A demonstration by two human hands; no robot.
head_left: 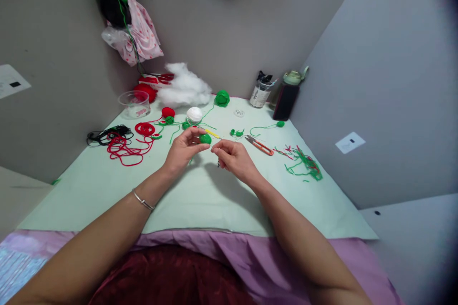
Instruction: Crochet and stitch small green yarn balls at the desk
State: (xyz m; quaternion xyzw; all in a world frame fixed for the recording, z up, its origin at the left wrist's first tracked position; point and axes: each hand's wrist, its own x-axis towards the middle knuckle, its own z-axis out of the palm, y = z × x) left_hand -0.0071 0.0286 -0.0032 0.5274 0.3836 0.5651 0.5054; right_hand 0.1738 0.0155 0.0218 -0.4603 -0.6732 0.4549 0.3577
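Note:
My left hand (184,147) pinches a small green crocheted piece (205,138) between thumb and fingers, above the middle of the pale green table (200,200). My right hand (232,157) is closed beside it, fingertips almost touching the piece, gripping something thin and dark that pokes out under the fist. A yellow-handled hook (213,134) lies on the table just behind my hands. A green thread runs from the piece back toward the table.
Red snips (260,145) and green and red yarn scraps (306,164) lie to the right. Red yarn (125,148), black cord (107,134), a white ball (194,114), green yarn ball (222,98), stuffing (184,86), plastic cup (135,103) and bottle (287,95) sit behind.

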